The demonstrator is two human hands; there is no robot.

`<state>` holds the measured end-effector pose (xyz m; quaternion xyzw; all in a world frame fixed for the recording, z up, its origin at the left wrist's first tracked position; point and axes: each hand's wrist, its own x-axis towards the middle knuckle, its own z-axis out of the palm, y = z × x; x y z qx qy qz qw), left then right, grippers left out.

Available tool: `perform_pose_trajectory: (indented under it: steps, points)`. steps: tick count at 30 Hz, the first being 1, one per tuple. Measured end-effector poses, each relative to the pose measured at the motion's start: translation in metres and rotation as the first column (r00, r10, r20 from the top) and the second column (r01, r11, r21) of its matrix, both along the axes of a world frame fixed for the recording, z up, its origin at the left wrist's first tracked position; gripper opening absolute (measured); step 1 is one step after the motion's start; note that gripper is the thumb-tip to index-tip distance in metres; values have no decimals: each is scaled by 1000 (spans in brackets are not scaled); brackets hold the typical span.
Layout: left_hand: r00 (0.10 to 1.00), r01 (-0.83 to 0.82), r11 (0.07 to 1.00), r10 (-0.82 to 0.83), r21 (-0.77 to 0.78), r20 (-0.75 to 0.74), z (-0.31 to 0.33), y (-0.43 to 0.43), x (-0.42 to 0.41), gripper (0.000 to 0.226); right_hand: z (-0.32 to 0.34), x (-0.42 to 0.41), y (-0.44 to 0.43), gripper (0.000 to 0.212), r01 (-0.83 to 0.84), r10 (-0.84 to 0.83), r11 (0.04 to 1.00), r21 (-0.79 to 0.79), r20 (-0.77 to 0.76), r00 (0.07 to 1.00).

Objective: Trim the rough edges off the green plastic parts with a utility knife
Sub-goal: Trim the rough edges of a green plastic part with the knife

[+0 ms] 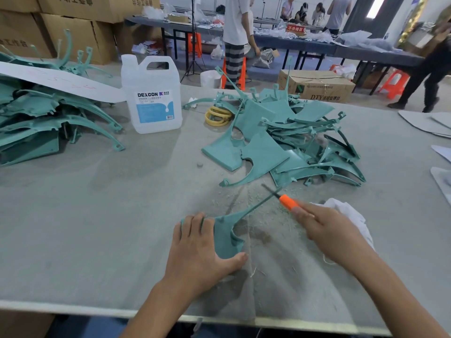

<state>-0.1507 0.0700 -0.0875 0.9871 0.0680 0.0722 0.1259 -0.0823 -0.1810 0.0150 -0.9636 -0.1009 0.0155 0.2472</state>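
Observation:
My left hand [197,250] presses a green plastic part [227,236] flat on the grey table, fingers over its left edge and thumb under its lower corner. The part's thin arm runs up and right. My right hand [329,230] grips an orange-handled utility knife [288,202] whose dark blade crosses the tip of that arm. Pale shavings lie around the part. A heap of green parts [280,140] sits beyond it, and another stack [48,118] lies at the far left.
A white DEXCON jug [152,96] stands at centre left, yellow rings [217,115] beside the heap. A white cloth [349,213] lies behind my right hand. The table's near edge [73,308] runs below my wrists. People work at tables in the background.

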Motion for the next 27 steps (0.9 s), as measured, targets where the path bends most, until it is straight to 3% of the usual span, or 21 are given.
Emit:
perform_pose_trajectory:
  steps: [5,8,12,14,16,18,22,27]
  points:
    - [1000,-15,1000,15,-4,-28,0,-1,0,109,6,-11,3,57,78,-63,990,-117,128,990]
    - [999,-13,1000,13,-15,-42,1,0,0,111,7,-20,16,52,92,-59,989,-114,268,962]
    - [999,-15,1000,14,-20,-51,3,-1,0,113,10,-30,22,43,99,-67,992,-78,338,939]
    - [999,-15,1000,14,-20,-47,3,-2,0,113,3,-35,25,41,-34,54,996,-82,251,966]
    - [999,-15,1000,14,-21,-38,2,-2,0,113,-10,-43,31,41,-165,171,982,-96,65,983]
    - [1000,-14,1000,14,-10,-27,2,-1,0,113,-20,-47,39,40,-228,227,951,-207,-30,973]
    - [999,-26,1000,26,14,-25,3,-4,-1,113,-14,-35,48,41,-256,252,886,-387,-63,966]
    - [999,-34,999,34,-33,-29,3,-4,-1,109,11,-5,48,50,-285,267,835,-471,-107,958]
